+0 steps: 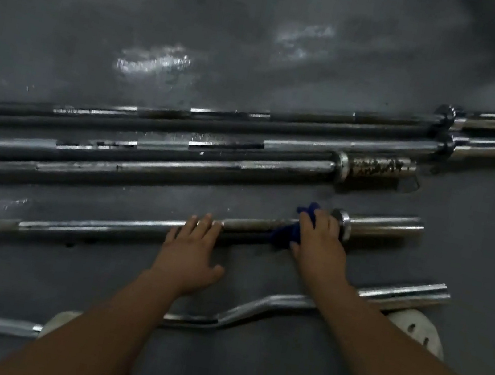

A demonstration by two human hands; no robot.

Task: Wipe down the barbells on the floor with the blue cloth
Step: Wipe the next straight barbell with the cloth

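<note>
blue cloth [283, 234] clutched by right hand [319, 238] beside the barbell collar [343, 224], left hand [191, 249] flat on shaft [110, 228].

Several bars [242, 170] lie side by side on the floor [201, 18], farthest off. Nearer lies a single bar [103, 229], the cloth [284, 233] on it toward its right end; nearest lies the curl bar [253, 308].
</note>
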